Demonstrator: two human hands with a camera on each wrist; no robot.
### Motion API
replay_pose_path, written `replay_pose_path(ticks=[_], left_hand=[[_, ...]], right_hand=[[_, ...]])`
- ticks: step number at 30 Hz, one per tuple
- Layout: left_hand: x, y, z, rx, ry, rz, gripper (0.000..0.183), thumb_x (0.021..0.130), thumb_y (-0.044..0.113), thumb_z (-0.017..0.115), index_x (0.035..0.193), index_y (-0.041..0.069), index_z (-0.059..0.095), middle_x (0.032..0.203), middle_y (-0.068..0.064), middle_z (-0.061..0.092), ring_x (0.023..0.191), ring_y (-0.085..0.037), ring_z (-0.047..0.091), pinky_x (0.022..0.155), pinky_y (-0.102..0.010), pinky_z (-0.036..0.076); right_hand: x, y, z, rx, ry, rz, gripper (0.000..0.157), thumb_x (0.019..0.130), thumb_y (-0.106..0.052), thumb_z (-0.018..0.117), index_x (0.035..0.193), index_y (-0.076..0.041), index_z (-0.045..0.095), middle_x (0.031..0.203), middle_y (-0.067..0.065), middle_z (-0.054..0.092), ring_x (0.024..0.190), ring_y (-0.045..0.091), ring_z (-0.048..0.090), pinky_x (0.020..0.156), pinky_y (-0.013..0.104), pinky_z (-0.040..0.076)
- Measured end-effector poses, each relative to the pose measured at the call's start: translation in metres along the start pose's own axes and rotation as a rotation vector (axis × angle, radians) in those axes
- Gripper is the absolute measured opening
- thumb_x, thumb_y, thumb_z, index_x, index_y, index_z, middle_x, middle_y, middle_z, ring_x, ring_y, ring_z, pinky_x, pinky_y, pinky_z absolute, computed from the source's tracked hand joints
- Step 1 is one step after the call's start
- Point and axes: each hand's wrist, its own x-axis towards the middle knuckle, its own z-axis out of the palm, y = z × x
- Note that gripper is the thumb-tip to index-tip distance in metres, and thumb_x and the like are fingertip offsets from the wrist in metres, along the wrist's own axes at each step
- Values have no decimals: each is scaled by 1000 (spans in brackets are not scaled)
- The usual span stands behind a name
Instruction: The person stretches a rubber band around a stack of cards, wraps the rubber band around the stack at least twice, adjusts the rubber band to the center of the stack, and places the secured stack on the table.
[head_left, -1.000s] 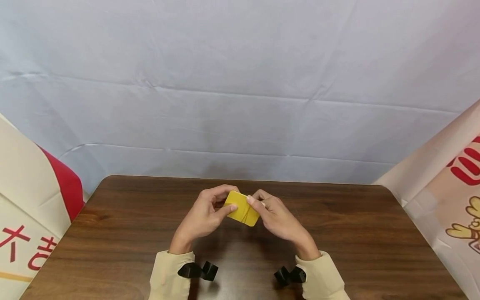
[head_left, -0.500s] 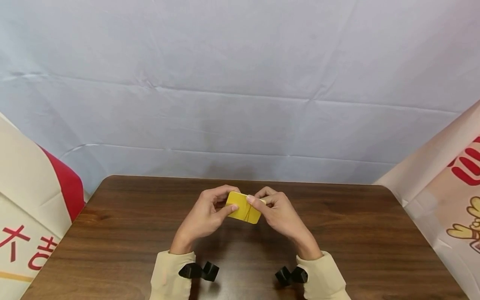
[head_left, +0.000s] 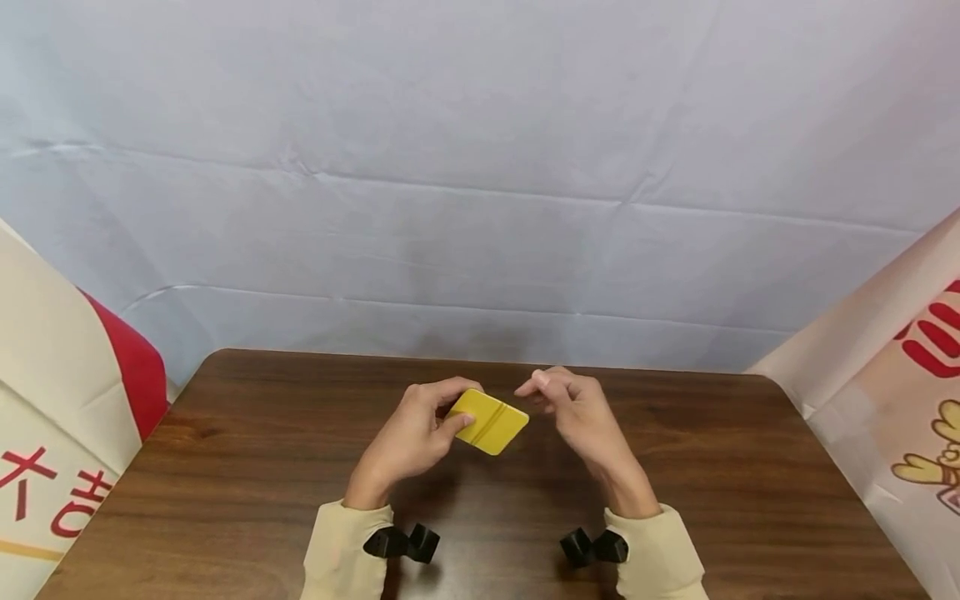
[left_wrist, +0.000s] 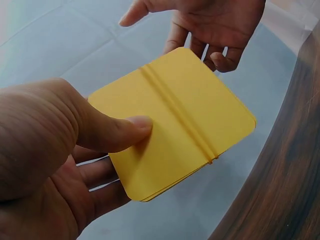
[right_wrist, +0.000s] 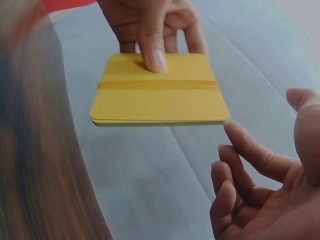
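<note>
A small stack of yellow cards [head_left: 489,422] with rounded corners is held up over the table. A yellow rubber band [left_wrist: 180,111] is wrapped round its middle, lying in close strands. My left hand [head_left: 408,437] pinches one end of the stack, thumb on the top face and fingers underneath. Along the stack's lower edge a green layer [right_wrist: 165,125] shows in the right wrist view. My right hand [head_left: 581,412] is off to the right of the stack, holding nothing, its fingers loosely bent. In its wrist view the index fingertip [right_wrist: 234,129] appears right by the stack's corner.
Below the hands lies a dark brown wooden table [head_left: 720,467]. A pale cloth backdrop [head_left: 480,183] hangs behind it, with printed cloths at the left [head_left: 67,433] and right [head_left: 900,400]. Black wrist cameras [head_left: 405,543] sit on both cream sleeves [head_left: 341,546].
My right hand has let go of the stack and drawn away to the right. The crossed band strands now lie side by side. The left hand keeps its hold, the stack turned slightly.
</note>
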Motion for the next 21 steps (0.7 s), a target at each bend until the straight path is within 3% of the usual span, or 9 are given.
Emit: replay_pose_path(ticks=[5, 12, 18, 21], left_hand=[[0, -2, 1, -20, 38, -32, 25, 86, 2, 65, 105, 18, 61, 89, 2, 63, 73, -10, 58, 65, -29, 51], [1, 4, -1, -112, 150, -115, 34, 82, -3, 68, 113, 11, 61, 95, -4, 68, 79, -16, 65, 65, -31, 53], [3, 32, -11, -256, 172, -205, 45, 83, -12, 62, 124, 4, 52, 96, -19, 67, 80, -31, 67, 64, -38, 55], [4, 31, -11, -325, 158, -236, 46, 83, -11, 62, 126, 3, 50, 95, -20, 67, 82, -31, 67, 65, -39, 55]], right_hand=[[0, 3, -7, 24, 4, 27, 34, 95, -34, 55, 96, -3, 69, 99, 8, 64, 92, 28, 57, 77, 36, 49], [-1, 1, -2, -61, 10, -54, 26, 83, -34, 71, 102, -17, 68, 96, 1, 62, 85, 20, 58, 71, 33, 49], [-2, 2, 3, -234, -17, -242, 54, 71, -35, 82, 119, -23, 60, 100, 1, 57, 91, 17, 55, 72, 37, 48], [-2, 4, 6, -342, -35, -302, 71, 64, -41, 84, 126, -25, 53, 103, -2, 53, 94, 15, 53, 71, 35, 48]])
